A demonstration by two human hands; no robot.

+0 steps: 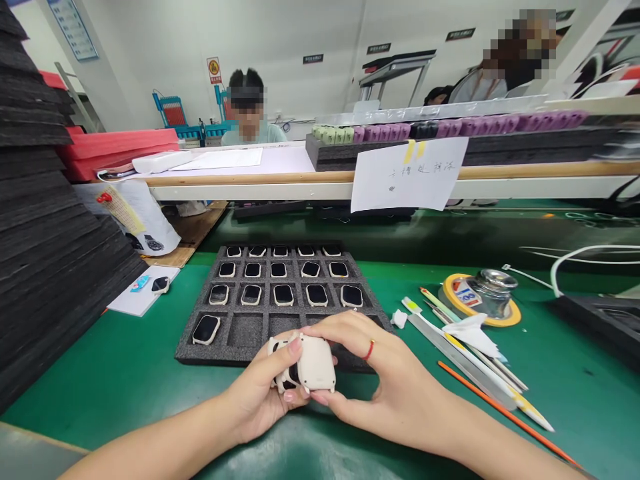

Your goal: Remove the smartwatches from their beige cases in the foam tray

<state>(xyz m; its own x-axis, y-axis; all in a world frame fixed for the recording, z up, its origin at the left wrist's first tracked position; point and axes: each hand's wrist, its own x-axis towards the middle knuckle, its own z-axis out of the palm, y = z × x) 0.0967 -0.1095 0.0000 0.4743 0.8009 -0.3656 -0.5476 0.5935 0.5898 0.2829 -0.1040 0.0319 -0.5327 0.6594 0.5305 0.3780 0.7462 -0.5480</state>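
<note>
Several white watch cases (316, 363) are bunched together between my hands, in front of a black foam tray (249, 329). My left hand (260, 387) wraps round the bunch from the left, its thumb on top. The fingers and thumb of my right hand (375, 373) grip the nearest case at its upper and lower edges; its plain white side faces up. In the tray, watch cases with dark screens (283, 295) fill the back three rows. The front row has one case (206, 329) at its left end and bare compartments beside it; my hands hide its right part.
Black foam sheets (50, 233) are stacked high at left. A white pad (143, 291) holds another watch. Yellow tape (467, 303) with a glass jar, a blade-like tool (460, 360) and an orange stick (505, 411) lie at right. Behind the shelf edge (260, 193) sits a person (249, 113).
</note>
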